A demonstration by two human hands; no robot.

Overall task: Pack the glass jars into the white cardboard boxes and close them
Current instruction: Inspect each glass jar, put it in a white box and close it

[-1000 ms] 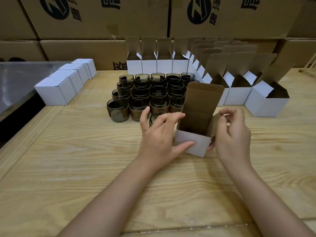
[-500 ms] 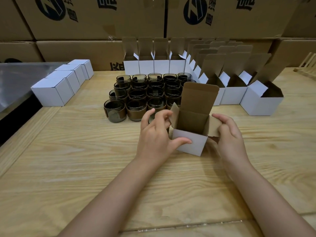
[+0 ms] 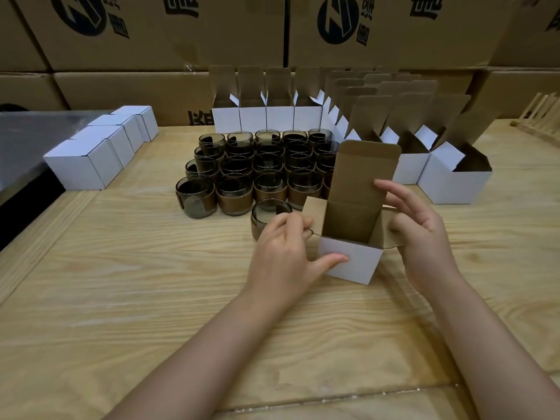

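A small white cardboard box (image 3: 351,263) stands open on the wooden table at the centre, its brown lid upright and both side flaps spread out. My left hand (image 3: 281,256) grips its left front corner, thumb on the white front face and curled fingers at the left flap. My right hand (image 3: 421,234) cups the right side, with relaxed fingertips touching the lid's right edge and the thumb by the right flap. One dark glass jar (image 3: 268,212) stands just behind my left hand. Several more jars (image 3: 260,168) stand clustered beyond it.
Rows of open white boxes (image 3: 451,183) with raised lids line the back and right. Several closed white boxes (image 3: 81,165) sit in a row at the left, near the table edge. Large brown cartons (image 3: 169,28) form a wall behind. A wooden rack (image 3: 542,116) shows at far right.
My right hand has risen from the right flap to the lid's edge. The side flaps have spread outward. My left fingers have curled lower, which uncovers more of the jar behind them.
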